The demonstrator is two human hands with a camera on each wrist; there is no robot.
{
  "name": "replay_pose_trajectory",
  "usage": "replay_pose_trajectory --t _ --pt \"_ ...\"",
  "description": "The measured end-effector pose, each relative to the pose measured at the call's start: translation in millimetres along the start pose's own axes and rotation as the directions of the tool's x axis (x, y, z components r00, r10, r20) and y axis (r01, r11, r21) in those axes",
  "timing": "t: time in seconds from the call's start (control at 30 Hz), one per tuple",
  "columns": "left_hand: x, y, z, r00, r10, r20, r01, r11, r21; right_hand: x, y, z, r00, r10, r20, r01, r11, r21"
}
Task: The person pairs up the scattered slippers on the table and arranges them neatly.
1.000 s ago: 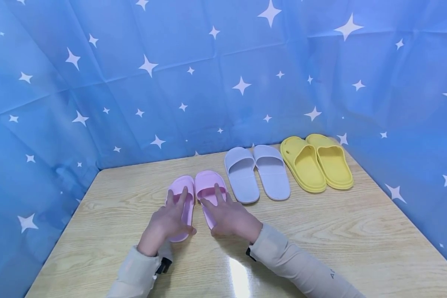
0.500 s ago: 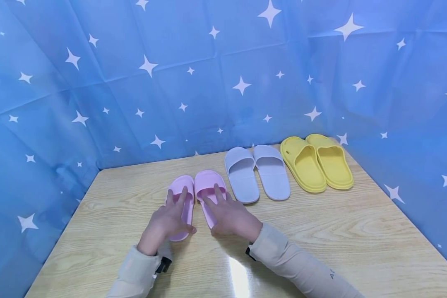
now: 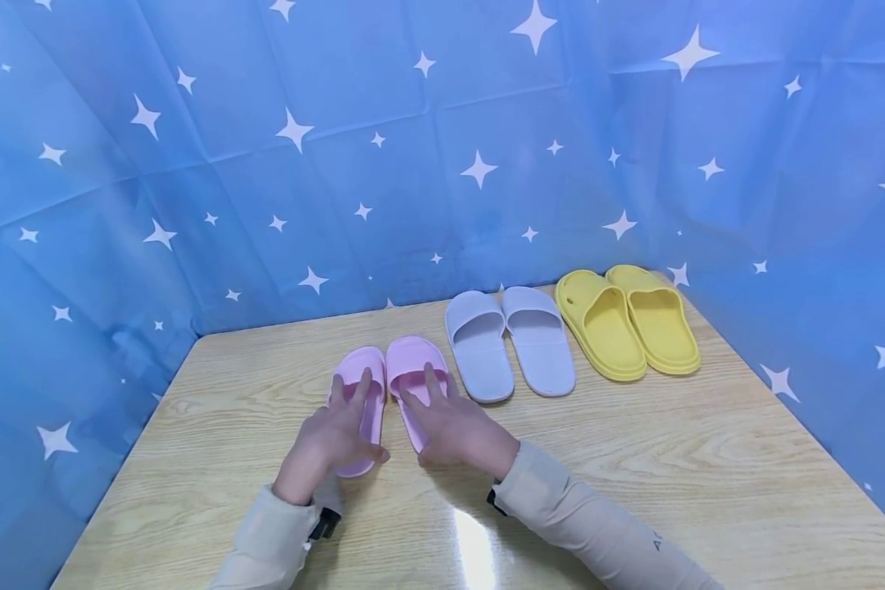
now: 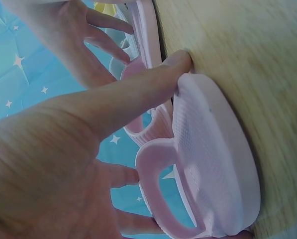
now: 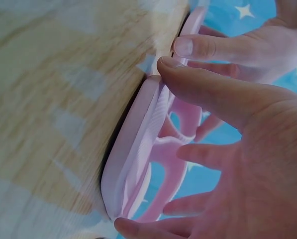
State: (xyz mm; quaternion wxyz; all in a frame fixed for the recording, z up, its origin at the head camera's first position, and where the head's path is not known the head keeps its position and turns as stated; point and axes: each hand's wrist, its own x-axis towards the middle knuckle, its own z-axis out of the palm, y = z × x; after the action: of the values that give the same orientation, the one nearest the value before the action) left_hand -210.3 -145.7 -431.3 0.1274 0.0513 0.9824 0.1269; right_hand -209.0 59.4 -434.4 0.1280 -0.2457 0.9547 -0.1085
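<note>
Two pink slippers lie side by side on the wooden table, toes toward the curtain. My left hand (image 3: 333, 434) spans the left pink slipper (image 3: 361, 362); in the left wrist view, the thumb is at its inner edge near the heel and other fingers reach along the strap and outer side. Likewise, my right hand (image 3: 457, 428) holds the right pink slipper (image 3: 415, 352) across its width. The right wrist view shows that thumb at the heel's inner edge and the little finger at the opposite side of the sole (image 5: 133, 144). Both hands partly cover the footbeds.
To the right stands a pair of pale lilac slippers (image 3: 542, 356), close to the right pink one. Beyond them, yellow slippers (image 3: 612, 340) sit near the back right corner of the table (image 3: 214, 459). A blue curtain (image 3: 354, 164) with white stars surrounds the back and sides.
Both hands stay in nearly the same place. The pink slippers show hardly any shift, and the other pairs have not moved.
</note>
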Motion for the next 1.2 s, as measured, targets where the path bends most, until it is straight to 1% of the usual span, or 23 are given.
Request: replay_pose_trajectory --t 0.13,0.47,0.8,1.2 --pt "0.7 0.5 -0.1 1.0 0.006 -0.002 -0.006 1.0 0.003 -0.5 0.6 -0.2 1.0 0.003 0.005 -0.003 1.0 0.012" --pt "1.1 0.2 0.2 1.0 0.0 0.0 0.0 1.0 0.006 0.5 0.7 0.8 1.0 -0.002 -0.003 0.002 1.0 -0.006" --pt "-0.1 0.1 0.2 1.0 0.003 0.005 -0.003 1.0 0.017 -0.7 -0.2 0.1 1.0 -0.001 0.006 0.001 1.0 0.001" --pt "0.4 1.9 -1.3 1.0 0.016 -0.005 -0.015 1.0 0.025 0.1 0.7 0.5 1.0 0.003 0.003 -0.003 1.0 -0.014"
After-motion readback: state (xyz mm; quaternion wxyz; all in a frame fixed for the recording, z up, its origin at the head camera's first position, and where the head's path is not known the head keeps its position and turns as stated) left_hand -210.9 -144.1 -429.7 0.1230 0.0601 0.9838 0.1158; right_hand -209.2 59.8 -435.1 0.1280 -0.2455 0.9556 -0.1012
